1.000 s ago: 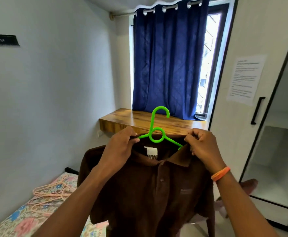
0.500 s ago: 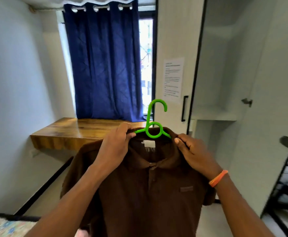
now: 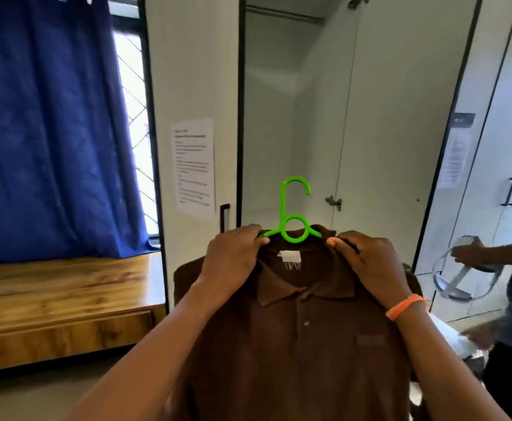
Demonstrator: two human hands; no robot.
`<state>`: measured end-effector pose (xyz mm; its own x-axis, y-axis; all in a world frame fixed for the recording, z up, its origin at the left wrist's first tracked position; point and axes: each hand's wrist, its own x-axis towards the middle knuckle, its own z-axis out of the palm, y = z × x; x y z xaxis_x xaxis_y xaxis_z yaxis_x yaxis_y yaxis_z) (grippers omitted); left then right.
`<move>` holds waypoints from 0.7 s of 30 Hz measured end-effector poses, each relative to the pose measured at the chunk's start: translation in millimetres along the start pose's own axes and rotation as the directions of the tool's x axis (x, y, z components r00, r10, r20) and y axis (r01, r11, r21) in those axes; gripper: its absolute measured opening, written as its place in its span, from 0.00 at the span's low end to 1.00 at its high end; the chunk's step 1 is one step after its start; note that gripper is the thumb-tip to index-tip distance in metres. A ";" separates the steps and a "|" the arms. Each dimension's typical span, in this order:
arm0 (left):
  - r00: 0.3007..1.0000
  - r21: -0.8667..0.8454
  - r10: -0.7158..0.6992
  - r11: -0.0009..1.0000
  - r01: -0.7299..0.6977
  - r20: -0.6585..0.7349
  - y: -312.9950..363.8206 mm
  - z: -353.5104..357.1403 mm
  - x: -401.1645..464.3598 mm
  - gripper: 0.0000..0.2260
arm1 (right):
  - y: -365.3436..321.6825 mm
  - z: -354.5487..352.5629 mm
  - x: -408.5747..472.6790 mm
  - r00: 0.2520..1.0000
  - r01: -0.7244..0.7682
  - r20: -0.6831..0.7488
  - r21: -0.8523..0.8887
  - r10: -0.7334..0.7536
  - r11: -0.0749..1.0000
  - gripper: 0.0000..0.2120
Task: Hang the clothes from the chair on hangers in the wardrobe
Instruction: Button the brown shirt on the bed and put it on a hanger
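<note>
- wooden ledge (image 3: 60, 302) and blue curtain (image 3: 51, 123) far left, not in play
- left hand (image 3: 232, 256) pinches the shirt's shoulder seam over the hanger arm, fingers curled tight; probably to keep the fabric from sliding off
- green hanger (image 3: 294, 214) sits inside the collar of the brown polo shirt (image 3: 294, 344), hook up and free (ready for the rail)
- right hand (image 3: 367, 262) grips the other shoulder likewise, so the load stays level
- wardrobe (image 3: 279, 117) open straight ahead, rail (image 3: 282, 15) high above the hook; shirt not hung yet
- another person's hand (image 3: 468, 253) at right holds a headset
</note>
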<state>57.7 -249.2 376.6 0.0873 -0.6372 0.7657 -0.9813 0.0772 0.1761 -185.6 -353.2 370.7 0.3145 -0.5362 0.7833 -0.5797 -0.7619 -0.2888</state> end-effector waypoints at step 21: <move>0.964 0.004 -0.103 0.994 0.108 -0.246 -26.6 316.9 296.2 0.08 | 304.7 102.6 258.8 0.990 0.096 0.128 -0.233 -0.067 0.968 0.21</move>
<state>55.4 -683.0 402.7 0.2275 -0.4331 0.8721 -0.9670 0.0048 0.2547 -203.7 -761.4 429.0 0.4463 -0.5258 0.7242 -0.7060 -0.7041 -0.0761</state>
